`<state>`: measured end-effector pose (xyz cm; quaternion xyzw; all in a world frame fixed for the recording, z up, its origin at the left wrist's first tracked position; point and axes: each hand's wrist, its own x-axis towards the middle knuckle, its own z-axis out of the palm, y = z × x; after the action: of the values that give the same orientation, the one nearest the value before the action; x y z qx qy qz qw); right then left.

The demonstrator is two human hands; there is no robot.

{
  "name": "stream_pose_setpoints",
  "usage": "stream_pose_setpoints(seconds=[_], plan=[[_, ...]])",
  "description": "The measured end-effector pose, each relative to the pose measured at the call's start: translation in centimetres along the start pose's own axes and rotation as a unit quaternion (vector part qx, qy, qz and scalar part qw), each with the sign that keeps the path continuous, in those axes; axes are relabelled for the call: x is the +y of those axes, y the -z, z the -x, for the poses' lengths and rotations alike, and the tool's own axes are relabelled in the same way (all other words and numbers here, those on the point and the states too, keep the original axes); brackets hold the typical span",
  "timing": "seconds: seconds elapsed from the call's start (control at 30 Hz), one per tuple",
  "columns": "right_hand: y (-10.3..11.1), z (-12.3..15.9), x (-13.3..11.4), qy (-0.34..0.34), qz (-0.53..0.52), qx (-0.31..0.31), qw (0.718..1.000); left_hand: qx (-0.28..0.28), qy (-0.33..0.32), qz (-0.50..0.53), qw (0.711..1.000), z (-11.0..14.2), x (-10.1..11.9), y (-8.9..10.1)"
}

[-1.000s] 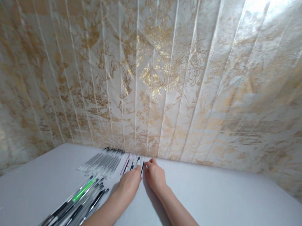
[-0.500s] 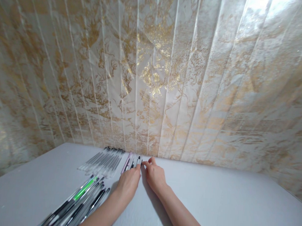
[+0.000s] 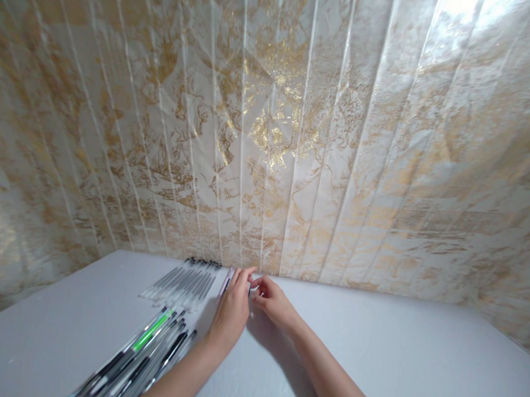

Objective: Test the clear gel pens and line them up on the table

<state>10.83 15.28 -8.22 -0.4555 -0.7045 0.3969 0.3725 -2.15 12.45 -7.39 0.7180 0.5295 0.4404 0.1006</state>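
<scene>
My left hand [image 3: 234, 301] lies over a short row of pens beside the table's back edge, its fingers stretched out toward the right. Of that row, a pinkish-purple pen [image 3: 225, 281] shows at the hand's left side; the others are mostly covered. Close by on the right, my right hand [image 3: 274, 303] has its fingers bent and thumb brought in, the fingertips almost meeting those of the left. Whatever may be between these fingertips is too small and hidden to name.
Left of my hands, several clear pens with black tips [image 3: 182, 282] lie side by side. Nearer, a loose bundle of dark and clear pens [image 3: 130, 362] includes a bright green one [image 3: 150, 333]. Gold-patterned sheeting [image 3: 268, 134] rises behind the white table [image 3: 394, 356].
My left hand has moved forward and now covers pens that showed before, its fingers reaching right. The right hand's fingers have curled in more. The other pens lie as before.
</scene>
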Motion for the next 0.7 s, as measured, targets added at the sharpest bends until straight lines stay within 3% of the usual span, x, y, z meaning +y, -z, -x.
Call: stream_pose_setpoints(seconds=[0.07,0.17,0.37,0.53,0.7], plan=[[-0.7,0.2,-0.8,-0.008,-0.117,-0.058,0.991,0.063,0.034,0.161,0.984,-0.2,0.1,0.0],[-1.8,0.4,-1.6,-0.026,-0.204,-0.111,0.972,0.095,0.120,0.318,0.936,-0.2,0.4,-0.2],[-1.5,0.5,-1.8,-0.021,-0.017,-0.062,0.998,0.122,0.153,0.373,0.907,-1.3,0.5,1.0],[-1.6,1.7,-3.1,0.009,0.180,-0.147,0.973,0.169,0.165,0.386,0.892,-2.6,0.2,3.3],[-1.7,2.5,-4.4,0.014,0.262,-0.218,0.940,0.166,0.185,0.369,0.896,-2.6,0.0,3.4]])
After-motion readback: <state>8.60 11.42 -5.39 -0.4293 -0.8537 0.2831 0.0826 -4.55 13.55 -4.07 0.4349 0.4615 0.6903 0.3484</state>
